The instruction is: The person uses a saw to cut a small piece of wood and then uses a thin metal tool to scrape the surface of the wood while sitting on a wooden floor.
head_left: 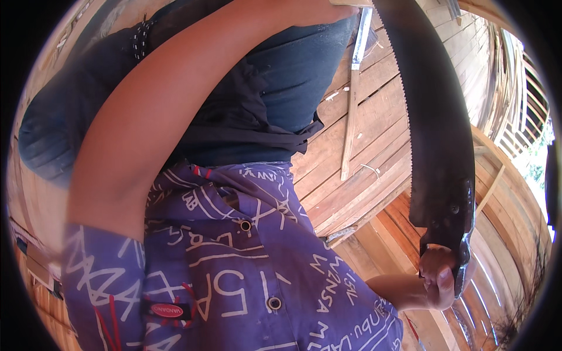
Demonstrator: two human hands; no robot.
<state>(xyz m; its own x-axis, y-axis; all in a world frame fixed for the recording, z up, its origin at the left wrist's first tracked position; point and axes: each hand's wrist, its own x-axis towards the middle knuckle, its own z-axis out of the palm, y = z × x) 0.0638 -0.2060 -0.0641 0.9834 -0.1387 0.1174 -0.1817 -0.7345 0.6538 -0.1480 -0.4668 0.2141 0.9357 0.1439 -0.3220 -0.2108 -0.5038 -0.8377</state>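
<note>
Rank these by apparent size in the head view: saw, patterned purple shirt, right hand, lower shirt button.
1. Patterned purple shirt
2. Saw
3. Right hand
4. Lower shirt button

Nearness to the camera may enlarge some, but the apparent order looks clear.

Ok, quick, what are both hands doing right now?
Left hand: partly cut off by the picture's top edge, so I can't tell if it's open or closed.
Right hand: closed, holding the big saw at its handle end.

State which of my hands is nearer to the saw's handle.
Right. The right hand grips the saw's handle; the left hand, partly cut off, is far from it at the view's top edge, left of the blade.
</note>
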